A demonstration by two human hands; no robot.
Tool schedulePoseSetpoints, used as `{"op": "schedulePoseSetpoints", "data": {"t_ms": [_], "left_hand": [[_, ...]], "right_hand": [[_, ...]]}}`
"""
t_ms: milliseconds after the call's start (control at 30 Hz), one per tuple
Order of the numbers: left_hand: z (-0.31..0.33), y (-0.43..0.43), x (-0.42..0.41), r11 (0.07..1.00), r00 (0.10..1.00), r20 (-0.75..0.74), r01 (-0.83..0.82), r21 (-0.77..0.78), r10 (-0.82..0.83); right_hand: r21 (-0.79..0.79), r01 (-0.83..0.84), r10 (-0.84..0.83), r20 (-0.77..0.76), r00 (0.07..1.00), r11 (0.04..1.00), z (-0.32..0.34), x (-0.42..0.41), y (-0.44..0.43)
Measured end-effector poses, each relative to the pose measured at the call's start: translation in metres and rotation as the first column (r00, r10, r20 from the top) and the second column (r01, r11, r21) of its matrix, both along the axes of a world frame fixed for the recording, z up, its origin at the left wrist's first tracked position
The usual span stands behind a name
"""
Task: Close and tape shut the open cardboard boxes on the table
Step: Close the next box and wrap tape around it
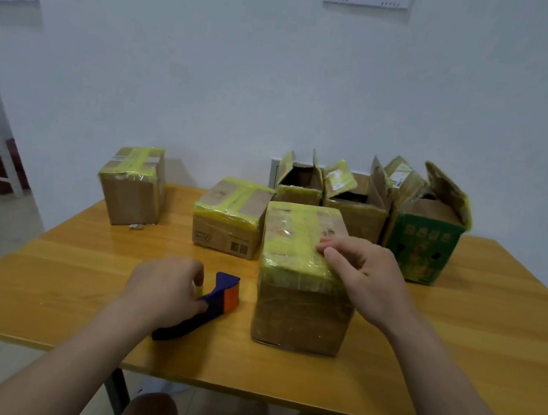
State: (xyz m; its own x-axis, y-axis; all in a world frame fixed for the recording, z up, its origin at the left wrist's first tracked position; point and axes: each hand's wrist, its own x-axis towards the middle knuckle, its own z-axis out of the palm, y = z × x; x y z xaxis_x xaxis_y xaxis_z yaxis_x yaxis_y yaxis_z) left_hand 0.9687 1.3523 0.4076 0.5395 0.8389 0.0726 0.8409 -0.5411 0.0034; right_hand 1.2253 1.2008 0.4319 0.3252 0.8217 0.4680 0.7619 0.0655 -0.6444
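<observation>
a person seated at a wooden worktop (493, 320) seals cardboard boxes with yellow tape. at far left stands the far taped box (132, 186), shut and banded in yellow, well apart from the rest. next along, the second taped box (230, 217) is likewise closed. in front of it the left hand (166, 289) curls over the tape dispenser (208, 306), gripping it where it lies on the worktop. its dark handle points back toward the person and its orange nose points away and to the right, toward the front box (301, 279) just beside it. that box is closed and wrapped in yellow across its top. the right hand (363, 280) rests its loosely bent fingers on the top right edge, apparently pressing the tape down and holding nothing.

behind it, along the wall, the small open box (299, 184), the middle open box (355, 207) and the green box (423, 246) stand side by side with their flaps up. these three seem to be the work left. they lie beyond and to the right of the front box, so the right hand is the nearer one to pull the next box forward, while the dispenser waits on the left.
</observation>
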Motion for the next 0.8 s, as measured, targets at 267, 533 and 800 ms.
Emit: {"op": "schedulePoseSetpoints", "data": {"t_ms": [267, 533, 800], "left_hand": [[0.030, -0.038, 0.074, 0.833, 0.276, 0.900, 0.534, 0.147, -0.336], [-0.027, -0.029, 0.099, 0.806, 0.043, 0.972, 0.569, 0.165, -0.230], [-0.046, -0.024, 0.116, 0.852, -0.098, 0.964, 0.451, 0.265, -0.247]], "right_hand": [[0.331, -0.183, 0.263, -0.214, 0.941, 0.926, -0.035, 0.001, 0.000], [0.512, -0.163, 0.334, -0.261, 0.906, 0.844, -0.059, 0.002, 0.012], [0.554, -0.060, 0.265, -0.298, 0.917, 0.831, -0.074, 0.000, 0.023]]}}
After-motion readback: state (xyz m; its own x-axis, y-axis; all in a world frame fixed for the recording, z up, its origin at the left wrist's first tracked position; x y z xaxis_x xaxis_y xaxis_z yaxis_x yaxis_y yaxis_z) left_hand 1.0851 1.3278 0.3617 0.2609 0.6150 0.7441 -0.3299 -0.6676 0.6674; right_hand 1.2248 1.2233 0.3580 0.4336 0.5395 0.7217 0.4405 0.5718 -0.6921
